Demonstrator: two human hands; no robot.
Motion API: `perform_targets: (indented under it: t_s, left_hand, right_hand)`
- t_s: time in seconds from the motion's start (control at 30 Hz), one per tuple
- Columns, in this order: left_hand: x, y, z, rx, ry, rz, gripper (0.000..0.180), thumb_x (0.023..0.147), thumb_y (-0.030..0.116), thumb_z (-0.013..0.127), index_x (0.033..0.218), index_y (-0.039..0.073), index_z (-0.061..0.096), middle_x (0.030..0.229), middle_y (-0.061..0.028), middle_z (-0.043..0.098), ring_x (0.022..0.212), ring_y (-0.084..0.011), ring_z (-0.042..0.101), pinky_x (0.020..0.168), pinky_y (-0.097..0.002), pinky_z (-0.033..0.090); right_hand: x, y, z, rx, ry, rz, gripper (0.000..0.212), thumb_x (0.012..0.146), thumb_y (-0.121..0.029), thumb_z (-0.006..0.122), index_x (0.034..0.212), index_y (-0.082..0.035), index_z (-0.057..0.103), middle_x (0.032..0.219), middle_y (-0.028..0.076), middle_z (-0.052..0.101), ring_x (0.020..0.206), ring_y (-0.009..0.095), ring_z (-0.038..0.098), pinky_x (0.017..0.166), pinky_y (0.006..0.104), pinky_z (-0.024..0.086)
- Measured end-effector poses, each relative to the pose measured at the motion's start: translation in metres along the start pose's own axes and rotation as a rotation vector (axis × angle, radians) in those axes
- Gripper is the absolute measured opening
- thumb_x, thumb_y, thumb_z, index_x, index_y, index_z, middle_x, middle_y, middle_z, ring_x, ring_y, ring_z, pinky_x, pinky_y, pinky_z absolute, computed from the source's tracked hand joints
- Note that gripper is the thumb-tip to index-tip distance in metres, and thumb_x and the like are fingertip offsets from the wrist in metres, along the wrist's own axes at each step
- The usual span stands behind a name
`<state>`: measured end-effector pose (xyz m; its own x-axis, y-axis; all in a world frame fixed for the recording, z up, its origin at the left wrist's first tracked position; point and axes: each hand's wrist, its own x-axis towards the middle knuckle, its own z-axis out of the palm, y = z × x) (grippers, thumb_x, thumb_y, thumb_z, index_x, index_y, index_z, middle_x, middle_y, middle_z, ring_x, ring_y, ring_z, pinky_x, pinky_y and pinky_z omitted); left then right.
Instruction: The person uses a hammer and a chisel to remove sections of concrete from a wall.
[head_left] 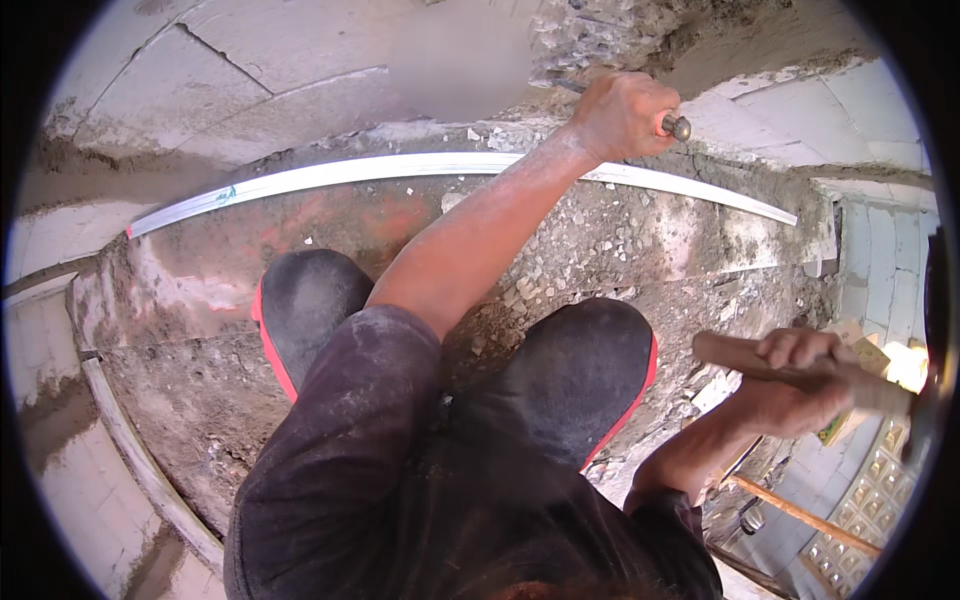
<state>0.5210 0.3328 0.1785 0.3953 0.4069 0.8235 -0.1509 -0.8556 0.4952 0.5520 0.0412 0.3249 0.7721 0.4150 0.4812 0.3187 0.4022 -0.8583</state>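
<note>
My left hand (622, 112) is stretched out ahead, its fingers wrapped round a chisel. The chisel's round metal butt (681, 128) sticks out at the right of the fist. Its other end points left toward the broken wall face (600, 40), though the tip is hard to make out. Off to the right, my right hand (795, 385) grips the wooden handle of a hammer (735, 352). The hammer is raised away from the chisel. Its dark head is blurred at the right rim of the view.
A long pale metal strip (400, 168) lies across the floor below the wall. Rubble (570, 245) is scattered between and beyond my knees. Pale block walls (200, 75) stand around. At lower right are a wooden stick (800, 512) and patterned openwork blocks (870, 510).
</note>
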Motion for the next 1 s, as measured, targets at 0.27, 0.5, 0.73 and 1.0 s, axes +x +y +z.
perform_targets:
  t_s: [0.27,0.5,0.73,1.0]
  left_hand:
    - [-0.007,-0.008,-0.006,0.024,-0.066,0.034,0.017,0.062,0.018,0.074,0.073,0.011,0.063,0.068,-0.0067,0.063,0.065,-0.0272,0.064,0.058,-0.0392,0.051]
    - [-0.001,-0.005,-0.003,0.02,-0.02,-0.011,0.016,0.066,0.019,0.076,0.07,0.011,0.063,0.067,-0.0058,0.063,0.064,-0.0265,0.064,0.057,-0.0391,0.052]
    - [-0.001,-0.013,-0.001,0.033,0.0,0.022,0.014,0.067,0.018,0.077,0.071,0.011,0.065,0.065,-0.0059,0.062,0.062,-0.0274,0.064,0.055,-0.0395,0.051]
    - [0.007,0.0,0.003,-0.011,0.056,0.017,0.018,0.069,0.022,0.078,0.068,0.01,0.064,0.063,-0.0069,0.061,0.059,-0.0286,0.063,0.053,-0.0389,0.05]
  right_hand:
    - [-0.034,0.068,0.044,-0.584,-0.304,0.485,0.027,0.103,-0.025,0.047,0.082,-0.008,0.048,0.06,-0.002,0.046,0.044,0.009,0.044,0.039,0.0249,0.037]
    - [-0.024,0.033,0.038,0.15,0.075,0.079,0.041,0.101,-0.042,0.048,0.094,-0.002,0.055,0.066,0.007,0.051,0.05,0.019,0.049,0.043,0.0326,0.043]
    - [-0.027,0.079,0.021,-0.616,-0.342,0.303,0.027,0.104,-0.027,0.047,0.087,-0.006,0.052,0.058,-0.001,0.048,0.044,0.011,0.047,0.038,0.0242,0.036]
    - [-0.016,0.086,0.011,0.047,0.042,-0.009,0.043,0.102,-0.047,0.044,0.101,-0.005,0.055,0.062,0.005,0.049,0.055,0.016,0.054,0.052,0.0268,0.047]
